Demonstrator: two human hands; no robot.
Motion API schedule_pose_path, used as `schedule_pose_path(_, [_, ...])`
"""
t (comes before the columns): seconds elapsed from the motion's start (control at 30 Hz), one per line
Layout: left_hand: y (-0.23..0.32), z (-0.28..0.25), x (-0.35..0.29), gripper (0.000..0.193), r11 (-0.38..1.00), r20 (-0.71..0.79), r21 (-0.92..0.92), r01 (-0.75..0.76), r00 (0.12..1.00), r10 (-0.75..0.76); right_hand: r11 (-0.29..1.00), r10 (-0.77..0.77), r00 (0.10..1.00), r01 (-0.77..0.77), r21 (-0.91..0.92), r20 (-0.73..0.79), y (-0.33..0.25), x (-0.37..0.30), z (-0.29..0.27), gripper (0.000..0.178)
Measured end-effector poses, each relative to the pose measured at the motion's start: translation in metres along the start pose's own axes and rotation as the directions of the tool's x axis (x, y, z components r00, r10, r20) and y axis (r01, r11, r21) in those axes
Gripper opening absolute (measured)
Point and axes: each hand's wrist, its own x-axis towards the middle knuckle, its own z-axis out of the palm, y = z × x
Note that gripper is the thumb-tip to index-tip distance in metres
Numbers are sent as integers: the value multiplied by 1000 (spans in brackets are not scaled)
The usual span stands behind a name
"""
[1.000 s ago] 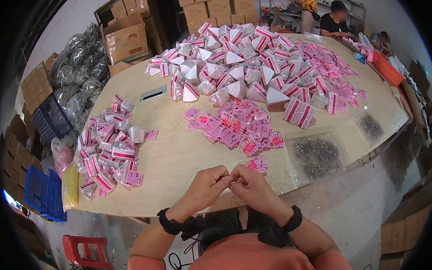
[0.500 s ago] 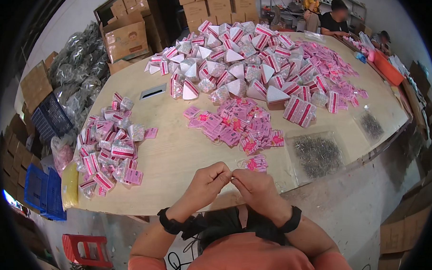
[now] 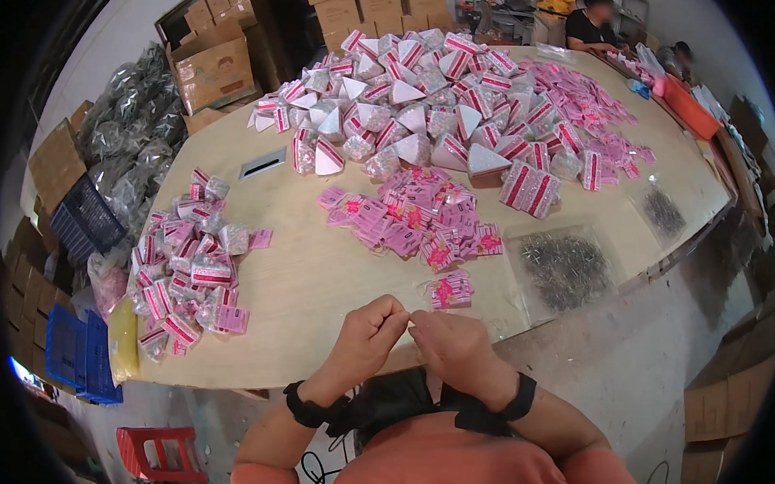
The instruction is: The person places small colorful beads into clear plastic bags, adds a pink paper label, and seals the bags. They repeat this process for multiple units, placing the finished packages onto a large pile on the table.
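At the table's near edge, my left hand (image 3: 369,337) and my right hand (image 3: 452,340) are closed in pinches with the fingertips almost meeting. Whatever lies between them is too small to make out. Just beyond my right hand is a small stack of pink tags (image 3: 451,289). A larger heap of pink printed tags (image 3: 405,215) spreads behind it. To the right sits a clear shallow tray (image 3: 516,272) of small dark metal pins (image 3: 566,270). Wedge-shaped cake-slice pieces with pink tags (image 3: 212,274) are piled at the left.
A big mound of pink-and-white wedge pieces (image 3: 400,114) covers the far table, with more pink cards (image 3: 572,99) beside it. A second pin bag (image 3: 662,209) lies right. Blue crates (image 3: 85,351), a red stool (image 3: 160,452) and cardboard boxes (image 3: 214,69) stand around. People sit at the far right.
The view has shifted slightly, so the table's contents sit a little more to the left. My hands stay pinched together, with a small gap now between the fingertips.
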Motion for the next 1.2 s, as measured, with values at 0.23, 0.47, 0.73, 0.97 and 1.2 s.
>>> schedule_pose_path(0.23, [-2, 19, 5, 13, 908, 49, 342, -243, 969, 241, 923, 315, 939, -270, 275, -134, 34, -20, -33, 10])
schedule_pose_path(0.47, [-26, 53, 55, 25, 599, 527, 704, -381, 846, -82, 603, 658, 752, -562, 566, 46, 45, -28, -52, 9])
schedule_pose_path(0.73, [16, -15, 110, 21, 866, 229, 462, -193, 969, 93, 299, 737, 618, -661, 689, 273, 60, -28, -43, 11])
schedule_pose_path(0.97, [47, -107, 216, 25, 869, -53, 484, -104, 988, 147, 155, 705, 551, -734, 661, 447, 66, -18, -21, 13])
schedule_pose_path(1.2, [-71, -99, 287, 63, 623, -177, 782, 25, 967, 183, 72, 586, 516, -801, 595, 624, 90, -27, -21, 15])
